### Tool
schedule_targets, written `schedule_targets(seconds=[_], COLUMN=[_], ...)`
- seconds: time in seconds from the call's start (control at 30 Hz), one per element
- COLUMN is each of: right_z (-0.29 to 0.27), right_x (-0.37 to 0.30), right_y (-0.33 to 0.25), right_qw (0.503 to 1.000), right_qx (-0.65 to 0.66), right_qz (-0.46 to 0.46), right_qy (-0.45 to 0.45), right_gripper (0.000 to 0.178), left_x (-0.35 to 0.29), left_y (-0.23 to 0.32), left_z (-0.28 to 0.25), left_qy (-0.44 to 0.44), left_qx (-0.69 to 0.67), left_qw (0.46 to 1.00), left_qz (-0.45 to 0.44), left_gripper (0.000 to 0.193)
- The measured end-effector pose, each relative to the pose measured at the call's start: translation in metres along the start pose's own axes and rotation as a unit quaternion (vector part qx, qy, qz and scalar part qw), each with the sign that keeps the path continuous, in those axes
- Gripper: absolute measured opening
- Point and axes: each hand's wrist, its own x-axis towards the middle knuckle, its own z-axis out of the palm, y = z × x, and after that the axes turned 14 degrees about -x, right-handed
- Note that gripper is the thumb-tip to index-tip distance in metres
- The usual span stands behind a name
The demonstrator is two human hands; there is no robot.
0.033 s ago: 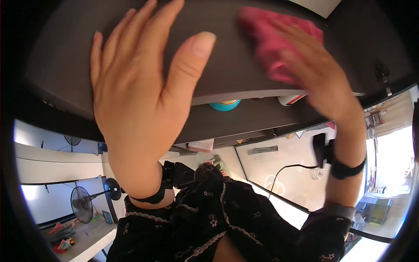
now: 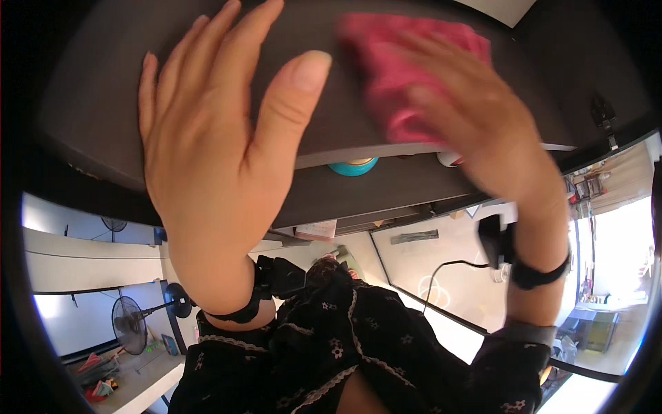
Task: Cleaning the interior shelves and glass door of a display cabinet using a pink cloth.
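My left hand lies with fingers spread at the left of a dark brown shelf, holding nothing; its thumb points toward the cloth. On the right, my right hand presses a crumpled pink cloth against the same shelf surface. That hand and the cloth are blurred by motion, and the palm hides part of the cloth. Both wrists wear black straps, and a dark cable runs from the right one.
Below the shelf's front edge, a lower level holds a turquoise round container and a white item. A black hinge sits on the right side panel. A fan stands at lower left, near a white desk.
My right hand has slid the pink cloth to the left along the shelf, covering more of the white item below. My left hand has shifted only slightly left.
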Motion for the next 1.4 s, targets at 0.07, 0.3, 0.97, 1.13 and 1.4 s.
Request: schedule_targets(seconds=[0.07, 0.3, 0.97, 1.13, 1.4], right_z=[-0.012, -0.019, 0.03, 0.057, 0.043], right_x=[0.026, 0.021, -0.021, -0.017, 0.054], right_y=[-0.039, -0.039, 0.219, 0.248, 0.171], right_qw=[0.986, 0.979, 0.758, 0.685, 0.794], right_qx=[0.132, 0.176, 0.039, 0.095, 0.029], right_qz=[0.105, 0.106, 0.384, 0.514, 0.365], right_qy=[-0.002, 0.005, -0.525, -0.507, -0.486], right_gripper=[0.031, 0.036, 0.054, 0.056, 0.051], left_x=[0.002, 0.006, 0.009, 0.016, 0.015], left_y=[-0.001, 0.002, 0.016, 0.02, 0.017], left_z=[0.002, -0.002, -0.001, 0.004, 0.012], left_qy=[0.017, -0.017, -0.07, -0.071, -0.067], left_qx=[-0.046, -0.046, -0.034, -0.036, -0.027], left_qw=[0.999, 0.999, 0.996, 0.995, 0.996], left_qz=[-0.004, 0.009, -0.053, -0.057, -0.048], left_gripper=[0.048, 0.049, 0.056, 0.054, 0.052])
